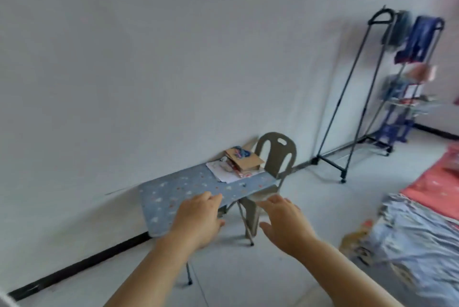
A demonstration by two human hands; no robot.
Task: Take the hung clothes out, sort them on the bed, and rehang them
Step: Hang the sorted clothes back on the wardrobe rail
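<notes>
A dark metal clothes rack (347,98) stands by the wall at the right. A few garments (419,38), grey and blue, hang at its far end. The bed (427,237) lies at the lower right, with pale blue clothes piled over a coral sheet. My left hand (198,222) and my right hand (285,224) reach forward side by side in the lower middle, fingers relaxed, holding nothing. Both are far from the rack and the bed.
A folding table (178,195) with a blue star-print cover stands against the wall, papers and a cardboard box (242,161) at its far end. A grey plastic chair (275,157) sits behind it. A blue shelf stand (397,113) with items is behind the rack. A printed bag (357,244) lies beside the bed.
</notes>
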